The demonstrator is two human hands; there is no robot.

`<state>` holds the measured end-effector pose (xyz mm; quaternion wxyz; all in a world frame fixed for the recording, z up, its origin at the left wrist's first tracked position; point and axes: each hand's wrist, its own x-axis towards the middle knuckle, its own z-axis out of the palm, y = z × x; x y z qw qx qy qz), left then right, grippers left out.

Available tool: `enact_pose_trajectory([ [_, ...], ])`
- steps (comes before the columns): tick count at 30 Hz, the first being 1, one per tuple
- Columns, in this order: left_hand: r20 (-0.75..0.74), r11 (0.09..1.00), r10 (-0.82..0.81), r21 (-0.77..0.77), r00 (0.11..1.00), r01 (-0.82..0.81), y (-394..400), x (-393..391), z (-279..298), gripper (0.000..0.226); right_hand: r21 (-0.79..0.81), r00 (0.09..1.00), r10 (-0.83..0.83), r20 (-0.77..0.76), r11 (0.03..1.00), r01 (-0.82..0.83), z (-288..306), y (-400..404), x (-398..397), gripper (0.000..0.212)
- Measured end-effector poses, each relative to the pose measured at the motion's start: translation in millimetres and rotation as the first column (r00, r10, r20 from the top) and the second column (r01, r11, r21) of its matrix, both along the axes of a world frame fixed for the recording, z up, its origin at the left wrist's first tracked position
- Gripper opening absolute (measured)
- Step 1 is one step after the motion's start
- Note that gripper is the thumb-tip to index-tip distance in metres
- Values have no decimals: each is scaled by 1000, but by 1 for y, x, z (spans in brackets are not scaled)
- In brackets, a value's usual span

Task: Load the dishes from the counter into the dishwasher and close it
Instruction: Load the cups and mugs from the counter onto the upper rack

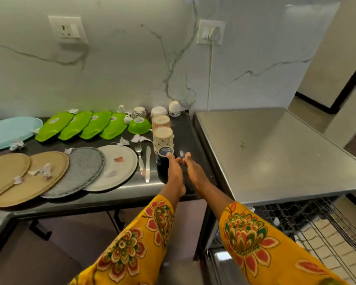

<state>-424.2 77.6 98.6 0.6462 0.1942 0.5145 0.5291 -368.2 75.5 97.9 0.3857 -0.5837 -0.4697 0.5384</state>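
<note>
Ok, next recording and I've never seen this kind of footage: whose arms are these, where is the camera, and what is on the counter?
There is no robot here. A person wears a wide-angle camera on the head, so you look down along their own arms in yellow floral sleeves. The left hand touches a dark blue cup near the counter's right end; the right hand reaches beside it, holding nothing. Also on the counter: round plates, green dishes, a green bowl, upside-down patterned cups, a fork and a knife. Bottom right, wire dishwasher racks stand pulled out under a steel top.
</note>
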Motion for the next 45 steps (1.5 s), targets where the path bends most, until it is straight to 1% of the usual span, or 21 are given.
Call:
enact_pose_trajectory([
  [2, 16, 999, -40, 12, 999, 40, 4, 0, 4, 68, 22, 999, -31, -10, 999, 31, 2, 9, -1, 47],
  [6, 40, 995, -103, 17, 994, 102, 19, 2, 10, 62, 35, 998, -55, -6, 998, 55, 3, 25, 2, 48],
  [8, 61, 994, -108, 13, 992, 107, 23, 3, 19, 65, 15, 997, -71, -7, 997, 71, 2, 35, 5, 47],
  [10, 48, 990, -140, 10, 989, 140, 36, 3, 17, 69, -1, 996, -79, -47, 997, 80, 3, 46, 7, 48],
  [12, 35, 984, -178, 16, 983, 177, 50, 5, 20, 69, -25, 995, -71, -75, 997, 69, 6, 59, 10, 54],
  [14, 8, 974, -217, 63, 976, 216, 68, 9, 21, 68, -30, 997, -54, -63, 998, 52, 9, 76, 12, 61],
  [15, 18, 974, -215, 79, 977, 213, 77, 11, 21, 69, -21, 997, -54, -46, 998, 53, 10, 86, 13, 63],
  [17, 26, 984, -170, 50, 985, 169, 96, 15, 21, 73, -12, 998, -61, -21, 998, 61, 10, 106, 14, 66],
  [19, -2, 989, -148, 25, 989, 148, 118, 17, 20, 67, -19, 997, -69, -31, 997, 69, 10, 130, 18, 66],
  [22, -82, 989, -148, 13, 986, 150, 155, 15, 23, 62, -15, 995, -83, -53, 996, 83, 14, 168, 23, 67],
  [24, -126, 994, -101, 16, 987, 104, 181, 16, 26, 61, -25, 995, -85, -59, 996, 83, 15, 196, 27, 69],
  [28, -124, 999, -17, -30, 992, 14, 234, 16, 26, 66, -40, 993, -78, -85, 996, 75, 12, 247, 32, 68],
  [31, -73, 996, 70, -42, 995, -73, 271, 14, 24, 70, -33, 989, -78, -123, 997, 75, 9, 280, 34, 66],
  [34, -7, 994, 104, -39, 995, -104, 300, 15, 28, 62, -18, 984, -84, -156, 996, 82, 6, 312, 35, 66],
  [36, 7, 989, 144, -41, 990, -143, 319, 15, 25, 64, -7, 983, -73, -170, 997, 73, 4, 332, 35, 66],
  [38, -54, 975, 215, -47, 975, -218, 337, 14, 25, 68, 0, 982, -53, -181, 999, 54, 1, 351, 36, 65],
  [40, -67, 957, 285, -37, 956, -287, 357, 12, 24, 65, 6, 982, -32, -184, 999, 34, -1, 369, 35, 64],
  [43, -69, 957, 288, -7, 955, -289, 383, 13, 20, 68, -3, 978, -29, -207, 1000, 29, -7, 393, 34, 65],
  [45, -36, 959, 282, 18, 959, -281, 397, 13, 10, 74, 0, 974, -14, -226, 1000, 14, -8, 403, 33, 63],
])
